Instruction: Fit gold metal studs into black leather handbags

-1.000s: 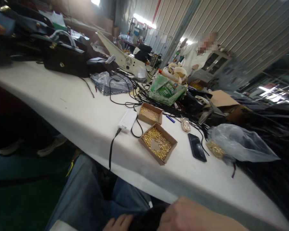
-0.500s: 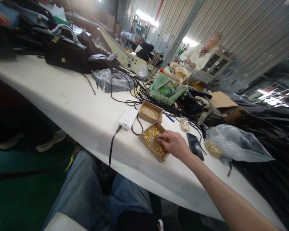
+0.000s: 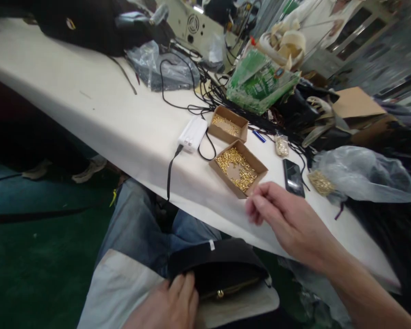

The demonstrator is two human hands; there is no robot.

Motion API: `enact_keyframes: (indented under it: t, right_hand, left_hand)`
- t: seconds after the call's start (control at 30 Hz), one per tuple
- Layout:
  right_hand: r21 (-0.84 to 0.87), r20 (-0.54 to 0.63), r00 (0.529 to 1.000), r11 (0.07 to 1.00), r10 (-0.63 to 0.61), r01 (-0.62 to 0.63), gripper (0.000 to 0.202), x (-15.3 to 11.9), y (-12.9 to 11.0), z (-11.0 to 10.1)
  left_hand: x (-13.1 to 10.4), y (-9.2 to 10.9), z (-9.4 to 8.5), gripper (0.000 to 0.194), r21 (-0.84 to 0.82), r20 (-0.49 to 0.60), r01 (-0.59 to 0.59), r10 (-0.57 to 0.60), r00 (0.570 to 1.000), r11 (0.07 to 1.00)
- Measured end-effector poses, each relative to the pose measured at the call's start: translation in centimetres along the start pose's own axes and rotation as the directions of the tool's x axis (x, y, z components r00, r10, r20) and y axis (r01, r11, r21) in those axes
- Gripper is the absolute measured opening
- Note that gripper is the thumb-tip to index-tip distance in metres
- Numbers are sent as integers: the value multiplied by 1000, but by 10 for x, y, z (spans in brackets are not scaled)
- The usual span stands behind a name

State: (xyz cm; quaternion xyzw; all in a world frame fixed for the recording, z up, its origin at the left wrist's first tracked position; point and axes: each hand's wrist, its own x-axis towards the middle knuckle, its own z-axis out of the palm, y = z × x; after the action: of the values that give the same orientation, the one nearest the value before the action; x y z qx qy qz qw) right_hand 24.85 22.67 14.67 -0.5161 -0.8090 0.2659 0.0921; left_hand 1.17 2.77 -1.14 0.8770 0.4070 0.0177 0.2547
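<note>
On my lap lies a black handbag (image 3: 222, 253), its mouth gaping, with a small gold clasp (image 3: 220, 294) inside the opening. My left hand (image 3: 171, 299) grips the bag's left edge, fingers curled over it. Above the table's front edge, my right hand (image 3: 281, 217) has its thumb and fingers pinched together. What the pinch holds, if anything, is too small and blurred to make out. Just beyond that hand sits a cardboard box (image 3: 222, 176) of small gold metal pieces (image 3: 238, 167). A second cardboard box (image 3: 228, 135) with fewer gold pieces stands behind it.
A white power bank (image 3: 193, 134) with a black cable lies left of the boxes. To the right are a phone (image 3: 293, 177), a blue lighter-like stick (image 3: 259, 135) and a clear plastic bag (image 3: 366, 176). Black cords and a green sack (image 3: 260, 84) are behind.
My right hand has left the box of gold pieces and come back toward me. The view has tipped down, bringing my left hand and the open handbag into sight.
</note>
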Motion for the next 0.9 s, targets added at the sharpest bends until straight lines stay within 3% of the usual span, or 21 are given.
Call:
enact_keyframes:
  t: [0.07, 0.13, 0.27, 0.37, 0.43, 0.5, 0.63, 0.77, 0.9]
  right_hand:
    - [90, 198, 979, 994, 45, -64, 37, -41, -20, 10]
    - [115, 335, 942, 992, 14, -55, 32, -70, -33, 23]
    - [120, 416, 909, 990, 19, -75, 24, -100, -38, 44]
    - [74, 513, 858, 996, 9, -54, 19, -117, -35, 48]
    - [-10, 502, 865, 1000, -6, 12, 14, -126, -32, 52]
    - [-117, 424, 905, 990, -27, 84, 13, -127, -26, 59]
    - [-315, 269, 957, 929, -106, 192, 23, -108, -4, 81]
    - [-383, 245, 951, 883, -187, 272, 23, -86, 15, 96]
    - [-313, 135, 943, 890, -303, 331, 26, -81, 9, 101]
  left_hand:
    - [-1, -2, -13, 41, -33, 133, 75, -70, 989, 997]
    - [4, -3, -20, 46, -74, 203, 138, -121, 972, 988]
    - [17, -2, -24, 38, -125, 149, 291, -272, 951, 948]
    - [26, -8, -33, 25, -277, 138, 419, -395, 908, 865]
    - [29, -18, -44, 20, -440, 131, 432, -419, 898, 788]
    - [31, -32, -54, 21, -585, 134, 402, -405, 904, 705]
    - [29, -56, -63, 27, -742, 211, 374, -335, 918, 557]
    - [24, -65, -53, 31, -837, 266, 389, -337, 903, 384]
    - [24, -66, -37, 36, -895, 261, 373, -390, 883, 245]
